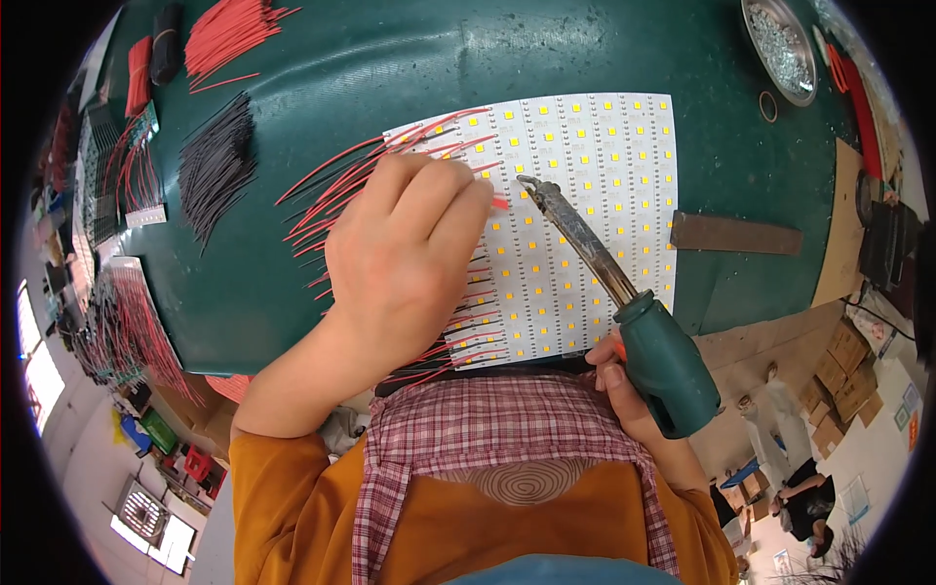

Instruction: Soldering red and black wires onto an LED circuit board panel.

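A white panel of light strips [585,166] with rows of small yellow squares lies on the green table [390,68]. My left hand [409,253] rests on its left edge and pinches a red wire [499,204] against the panel. Many red and black wires [331,185] stick out from that edge. My right hand [624,385] grips the green handle of a soldering iron [624,302]. Its dark tip [529,181] sits just right of the pinched wire end.
Loose black wires [214,166] and red wires [229,34] lie at the table's far left. A metal bowl of small parts [780,44] stands far right. A flat metal bar [736,234] lies right of the panel. Finished boards [127,322] pile at left.
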Action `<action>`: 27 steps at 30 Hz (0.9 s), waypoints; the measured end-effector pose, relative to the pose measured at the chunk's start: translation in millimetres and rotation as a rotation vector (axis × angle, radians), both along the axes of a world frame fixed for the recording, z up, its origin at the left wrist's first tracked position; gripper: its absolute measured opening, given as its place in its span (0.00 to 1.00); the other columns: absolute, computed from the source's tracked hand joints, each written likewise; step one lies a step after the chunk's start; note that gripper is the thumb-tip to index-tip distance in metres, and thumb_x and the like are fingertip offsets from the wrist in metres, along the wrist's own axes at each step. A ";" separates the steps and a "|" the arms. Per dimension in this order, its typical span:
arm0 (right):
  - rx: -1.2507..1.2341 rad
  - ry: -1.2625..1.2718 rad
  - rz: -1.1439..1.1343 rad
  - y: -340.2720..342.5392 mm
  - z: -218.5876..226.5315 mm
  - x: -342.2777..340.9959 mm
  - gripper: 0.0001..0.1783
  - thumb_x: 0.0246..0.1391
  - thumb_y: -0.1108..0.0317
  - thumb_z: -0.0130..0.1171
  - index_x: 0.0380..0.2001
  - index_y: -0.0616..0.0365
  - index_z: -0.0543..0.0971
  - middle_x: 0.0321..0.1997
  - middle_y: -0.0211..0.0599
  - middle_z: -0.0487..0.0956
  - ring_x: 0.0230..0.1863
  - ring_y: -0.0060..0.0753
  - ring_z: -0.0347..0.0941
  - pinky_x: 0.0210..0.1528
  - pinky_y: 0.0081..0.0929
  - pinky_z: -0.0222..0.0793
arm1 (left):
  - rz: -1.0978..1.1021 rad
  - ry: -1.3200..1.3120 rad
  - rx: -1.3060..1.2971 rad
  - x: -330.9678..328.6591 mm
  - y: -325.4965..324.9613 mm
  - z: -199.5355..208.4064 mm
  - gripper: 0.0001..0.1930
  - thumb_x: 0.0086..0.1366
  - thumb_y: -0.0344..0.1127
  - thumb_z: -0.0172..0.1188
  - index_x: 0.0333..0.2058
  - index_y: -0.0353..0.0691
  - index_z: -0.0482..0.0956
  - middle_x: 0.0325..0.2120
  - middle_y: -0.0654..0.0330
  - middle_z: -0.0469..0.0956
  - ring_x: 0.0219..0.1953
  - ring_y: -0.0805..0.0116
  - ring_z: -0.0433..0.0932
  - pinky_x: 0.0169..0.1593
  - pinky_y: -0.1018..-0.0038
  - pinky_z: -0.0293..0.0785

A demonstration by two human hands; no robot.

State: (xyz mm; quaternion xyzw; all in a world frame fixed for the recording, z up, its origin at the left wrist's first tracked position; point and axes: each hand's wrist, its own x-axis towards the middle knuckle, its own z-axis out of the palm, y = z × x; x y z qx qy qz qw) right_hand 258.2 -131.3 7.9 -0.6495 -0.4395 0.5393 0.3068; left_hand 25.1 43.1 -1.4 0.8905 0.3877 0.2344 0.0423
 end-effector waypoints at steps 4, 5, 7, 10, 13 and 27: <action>-0.051 0.119 0.024 1.1 5.9 1.9 0.14 0.66 0.71 0.56 0.52 0.61 0.72 0.41 0.38 0.79 0.32 0.19 0.72 0.36 0.21 0.73 | 0.001 0.025 -0.054 -0.1 -10.8 2.3 0.15 0.47 0.30 0.64 0.37 0.39 0.83 0.30 0.63 0.75 0.35 0.65 0.77 0.28 0.72 0.72; -0.051 0.119 0.024 0.2 4.3 2.7 0.14 0.66 0.71 0.56 0.52 0.61 0.72 0.41 0.38 0.79 0.32 0.19 0.72 0.36 0.21 0.73 | 0.021 0.037 -0.100 2.1 -10.8 5.1 0.14 0.47 0.25 0.65 0.37 0.38 0.83 0.29 0.63 0.77 0.34 0.63 0.77 0.31 0.71 0.74; 0.023 0.071 0.055 -3.4 0.7 3.5 0.14 0.65 0.72 0.56 0.53 0.60 0.72 0.41 0.39 0.79 0.32 0.19 0.72 0.36 0.21 0.74 | 0.040 0.048 -0.148 3.3 -11.0 6.8 0.14 0.48 0.21 0.66 0.37 0.37 0.83 0.29 0.62 0.78 0.32 0.62 0.78 0.33 0.70 0.75; 0.011 -0.166 0.102 -1.5 1.7 1.8 0.17 0.52 0.71 0.69 0.44 0.62 0.78 0.36 0.34 0.87 0.36 0.30 0.84 0.36 0.25 0.76 | 0.045 0.042 -0.150 2.9 -11.1 6.2 0.15 0.48 0.21 0.66 0.37 0.37 0.84 0.29 0.62 0.78 0.32 0.62 0.78 0.33 0.70 0.75; 0.039 -0.230 0.133 -2.9 -1.1 1.3 0.17 0.50 0.70 0.69 0.44 0.56 0.80 0.35 0.33 0.85 0.34 0.34 0.82 0.33 0.30 0.75 | 0.026 0.018 -0.134 2.8 -10.0 3.7 0.14 0.48 0.22 0.66 0.37 0.38 0.84 0.28 0.63 0.79 0.32 0.63 0.78 0.33 0.70 0.75; -0.148 0.138 0.034 -6.0 0.7 16.2 0.14 0.64 0.68 0.55 0.50 0.62 0.75 0.40 0.44 0.80 0.32 0.29 0.76 0.34 0.25 0.75 | -0.017 0.111 -0.034 3.5 -6.6 -0.1 0.12 0.49 0.30 0.64 0.35 0.38 0.82 0.29 0.64 0.75 0.35 0.67 0.78 0.29 0.72 0.74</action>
